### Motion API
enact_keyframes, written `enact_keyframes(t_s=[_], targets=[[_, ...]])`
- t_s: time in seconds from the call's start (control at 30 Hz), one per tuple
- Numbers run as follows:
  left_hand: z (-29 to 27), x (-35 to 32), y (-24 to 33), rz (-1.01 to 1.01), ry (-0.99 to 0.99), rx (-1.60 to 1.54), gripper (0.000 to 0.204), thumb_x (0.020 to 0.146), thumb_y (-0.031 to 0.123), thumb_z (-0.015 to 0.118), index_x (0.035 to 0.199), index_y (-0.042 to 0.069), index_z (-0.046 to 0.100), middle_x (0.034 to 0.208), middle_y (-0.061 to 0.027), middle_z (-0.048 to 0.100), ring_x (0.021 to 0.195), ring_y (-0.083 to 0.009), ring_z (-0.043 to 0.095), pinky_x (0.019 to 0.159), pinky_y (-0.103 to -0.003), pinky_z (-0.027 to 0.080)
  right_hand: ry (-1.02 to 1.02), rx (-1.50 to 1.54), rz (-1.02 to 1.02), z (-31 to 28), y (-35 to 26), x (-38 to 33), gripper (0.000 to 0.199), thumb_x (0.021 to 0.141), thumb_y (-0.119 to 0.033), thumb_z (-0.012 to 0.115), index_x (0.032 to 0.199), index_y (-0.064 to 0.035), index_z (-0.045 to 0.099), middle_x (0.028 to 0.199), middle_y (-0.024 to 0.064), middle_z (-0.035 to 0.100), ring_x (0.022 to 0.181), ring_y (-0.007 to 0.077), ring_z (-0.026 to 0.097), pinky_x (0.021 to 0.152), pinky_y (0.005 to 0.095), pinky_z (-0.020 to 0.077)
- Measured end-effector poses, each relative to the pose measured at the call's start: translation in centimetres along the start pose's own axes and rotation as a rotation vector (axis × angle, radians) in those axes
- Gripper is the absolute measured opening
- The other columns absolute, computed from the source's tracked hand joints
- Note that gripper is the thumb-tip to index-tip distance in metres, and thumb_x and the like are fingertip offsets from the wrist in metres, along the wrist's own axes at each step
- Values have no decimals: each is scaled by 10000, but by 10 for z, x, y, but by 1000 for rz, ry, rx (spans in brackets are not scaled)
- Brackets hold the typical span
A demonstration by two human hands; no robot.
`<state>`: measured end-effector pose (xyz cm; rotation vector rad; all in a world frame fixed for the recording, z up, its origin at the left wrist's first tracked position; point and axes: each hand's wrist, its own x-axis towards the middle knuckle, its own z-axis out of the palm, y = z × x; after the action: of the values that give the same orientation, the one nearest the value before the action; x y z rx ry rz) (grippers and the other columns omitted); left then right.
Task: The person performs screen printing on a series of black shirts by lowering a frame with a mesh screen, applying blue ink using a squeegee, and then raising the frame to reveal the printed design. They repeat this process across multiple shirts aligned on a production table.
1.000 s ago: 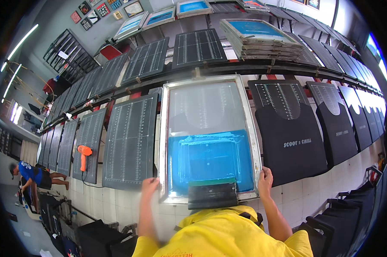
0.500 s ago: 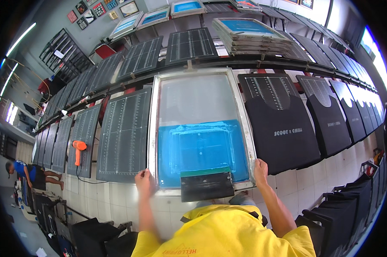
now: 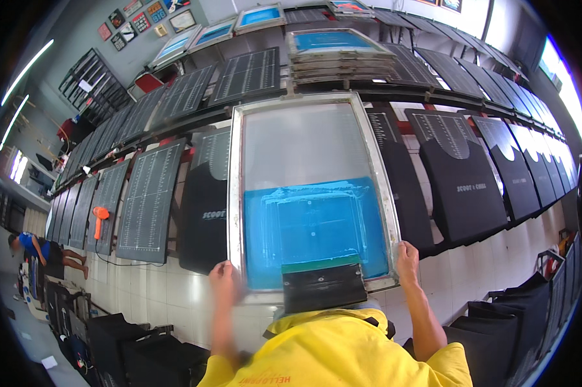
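Observation:
A screen-printing frame [image 3: 235, 193] with pale mesh and a blue lower area is held in front of me between both hands. My left hand [image 3: 224, 284] is closed at its near left edge, slightly blurred. On the near right edge, my right hand [image 3: 407, 263] is wrapped around the metal. A squeegee [image 3: 323, 284] with a dark handle and green blade lies across the screen's near end. Partly behind the frame's left side is a black shirt [image 3: 200, 238] on a board, with pale print. Another dark shirt [image 3: 412, 200] shows behind its right side.
Rows of ruled printing boards [image 3: 150, 206] run left and right. More black shirts [image 3: 466, 184] lie on boards at right. An orange heat gun [image 3: 100, 219] rests on a left board. Stacked screens [image 3: 339, 58] stand beyond. A person [image 3: 42, 251] is at far left.
The frame has moved right along the row, held in both my hands with the squeegee on it. A printed black shirt has come into view on its left.

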<state>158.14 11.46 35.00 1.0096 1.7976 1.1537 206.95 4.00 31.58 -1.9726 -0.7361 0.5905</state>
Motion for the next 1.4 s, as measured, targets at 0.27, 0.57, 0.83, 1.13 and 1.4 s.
enact_keyframes(t_s=[0.27,0.57,0.83,1.13,1.4], targets=[[131,-75,-16,25,-102,-3,279,959,224,623,1008,-38,705,846,-50,689,773,-107,608,691,-274,485,59,-25,125,-125,75,70,380,976,-268,553,1139,54,672,1092,181,662,1038,238,604,914,357,464],[190,-89,-1,107,-136,110,296,955,223,631,1016,-60,695,818,-39,669,751,-89,566,689,-269,458,122,-21,114,-157,107,97,389,958,-246,534,1112,85,668,998,153,666,932,225,606,834,357,476],[201,-86,-5,148,-65,118,297,939,255,633,937,-33,705,728,-72,673,637,-143,591,617,-312,470,123,-5,53,-146,123,117,390,966,-265,552,1112,75,676,1003,162,686,933,233,627,858,360,484],[197,-80,-19,81,-32,123,277,930,236,633,940,-31,703,730,-76,670,654,-136,593,623,-312,468,37,-62,52,-135,87,122,363,959,-257,543,1046,62,693,880,159,692,817,220,613,771,373,477],[201,-80,2,136,-16,251,341,908,302,620,926,-25,714,803,-185,703,750,-322,683,703,-394,516,-14,-42,48,-139,110,137,384,971,-253,530,1076,84,680,924,165,692,859,238,619,802,378,479]])
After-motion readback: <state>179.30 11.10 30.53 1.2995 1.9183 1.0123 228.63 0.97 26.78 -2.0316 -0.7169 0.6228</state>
